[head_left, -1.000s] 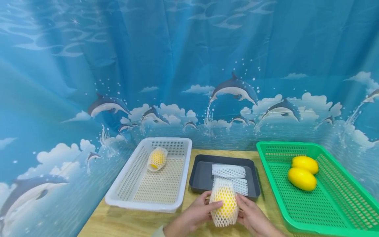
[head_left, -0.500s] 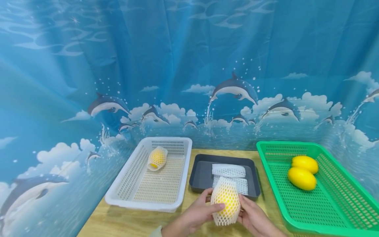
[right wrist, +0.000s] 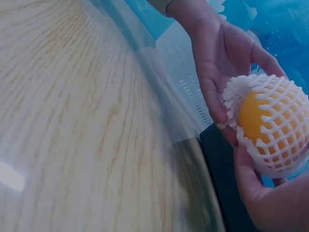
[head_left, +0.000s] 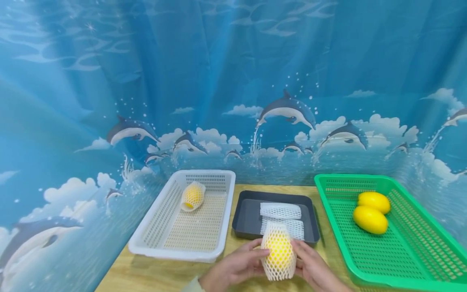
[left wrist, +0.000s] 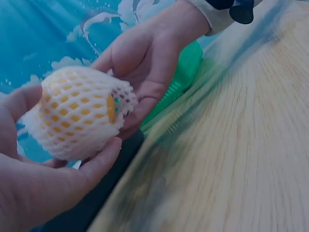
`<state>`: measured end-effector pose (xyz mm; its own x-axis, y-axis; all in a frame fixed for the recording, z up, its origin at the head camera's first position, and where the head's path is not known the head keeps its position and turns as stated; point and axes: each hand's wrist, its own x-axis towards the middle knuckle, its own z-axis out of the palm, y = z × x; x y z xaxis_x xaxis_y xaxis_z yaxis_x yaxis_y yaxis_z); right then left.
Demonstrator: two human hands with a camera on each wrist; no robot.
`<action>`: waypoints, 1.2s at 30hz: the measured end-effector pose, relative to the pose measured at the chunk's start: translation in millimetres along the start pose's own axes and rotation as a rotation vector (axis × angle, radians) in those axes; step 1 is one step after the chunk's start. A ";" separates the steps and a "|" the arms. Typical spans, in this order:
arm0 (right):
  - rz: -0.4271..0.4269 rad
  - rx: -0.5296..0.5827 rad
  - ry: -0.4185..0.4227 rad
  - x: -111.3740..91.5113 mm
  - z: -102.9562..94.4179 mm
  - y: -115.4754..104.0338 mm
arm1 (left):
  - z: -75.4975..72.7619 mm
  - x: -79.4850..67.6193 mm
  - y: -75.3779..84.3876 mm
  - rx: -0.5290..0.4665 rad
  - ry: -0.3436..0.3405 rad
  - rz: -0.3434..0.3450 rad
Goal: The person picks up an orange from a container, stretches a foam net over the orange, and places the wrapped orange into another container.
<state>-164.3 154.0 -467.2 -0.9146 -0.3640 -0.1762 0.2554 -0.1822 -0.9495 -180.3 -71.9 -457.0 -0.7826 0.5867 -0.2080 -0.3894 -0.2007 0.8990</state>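
A yellow mango (head_left: 280, 252) in a white foam net sleeve is held between both hands at the front edge of the dark tray. My left hand (head_left: 243, 261) grips its left side, thumb across the net. On the other side, my right hand (head_left: 313, 263) holds it with curled fingers. Netting covers most of the fruit in the left wrist view, where yellow skin shows at the sleeve's open end (left wrist: 116, 107). From the right wrist, a larger bare patch of the mango (right wrist: 251, 118) appears at that opening. Some fingertips are hidden behind the fruit.
Two flat foam nets (head_left: 281, 211) lie in the dark tray (head_left: 246, 217). A white basket (head_left: 178, 253) at left holds a netted mango (head_left: 193, 196). The green basket (head_left: 341, 243) at right holds two bare mangoes (head_left: 370, 219). Behind hangs a dolphin-print curtain (head_left: 219, 81).
Both hands keep hold of the netted mango, which has shifted and tilted only slightly. The baskets, tray and other fruit stay in place.
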 end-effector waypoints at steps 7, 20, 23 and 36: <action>-0.004 -0.134 0.159 0.4 15.7 -8.8 | -15.0 6.3 -7.4 -0.069 -0.160 -0.009; 0.002 -0.139 0.199 -1.2 21.2 -10.9 | -18.9 7.0 -9.4 -0.113 -0.204 0.018; -0.005 -0.137 0.190 -1.0 20.6 -9.4 | -17.2 7.2 -10.1 -0.090 -0.173 0.020; 0.055 -0.134 0.203 1.4 16.9 -14.2 | -11.8 4.1 -7.0 -0.057 -0.076 0.000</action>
<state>-163.9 140.6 -449.6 -0.9483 -0.1763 -0.2641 0.2749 -0.0396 -0.9607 -186.6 -77.3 -468.7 -0.7442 0.6443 -0.1760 -0.4182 -0.2441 0.8749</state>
